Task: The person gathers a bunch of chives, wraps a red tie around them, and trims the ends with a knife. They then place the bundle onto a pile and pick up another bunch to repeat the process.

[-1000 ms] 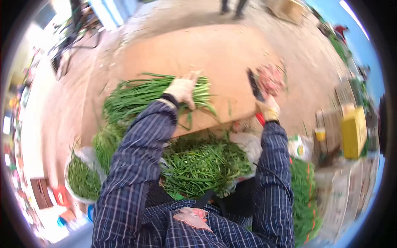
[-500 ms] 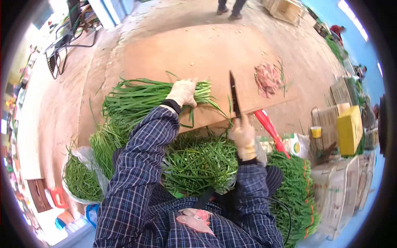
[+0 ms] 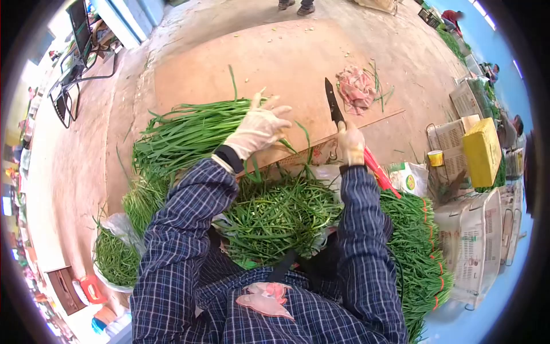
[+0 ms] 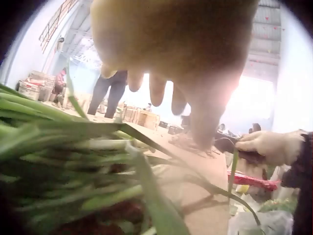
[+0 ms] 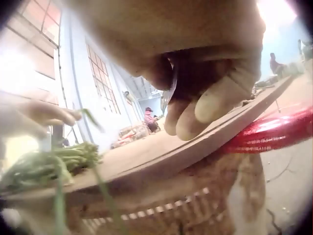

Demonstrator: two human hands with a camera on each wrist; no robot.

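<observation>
A bunch of long green stalks (image 3: 189, 129) lies along the left part of the wooden board (image 3: 275, 63). My gloved left hand (image 3: 259, 127) is over its right end with fingers spread; in the left wrist view this hand (image 4: 171, 54) hangs above the leaves, its fingers extended. A few loose leaves dangle by the board's front edge. In my gloved right hand (image 3: 351, 143) is the handle of a dark knife (image 3: 332, 102), blade pointing away from me. The right wrist view shows the fingers of that hand (image 5: 195, 93) curled round the handle.
Pink crumpled cloth (image 3: 356, 89) lies on the board's right. Red strips (image 3: 378, 172) hang off the front edge. A pile of greens (image 3: 281, 215) is below the board, bundled greens (image 3: 421, 252) at the right, with crates (image 3: 472, 246) and a yellow box (image 3: 482, 152) beyond.
My left hand has lifted off the stalks and spread its fingers. The knife has swung from beside the cloth toward the stalks, then back right a little. The whole head view has shifted.
</observation>
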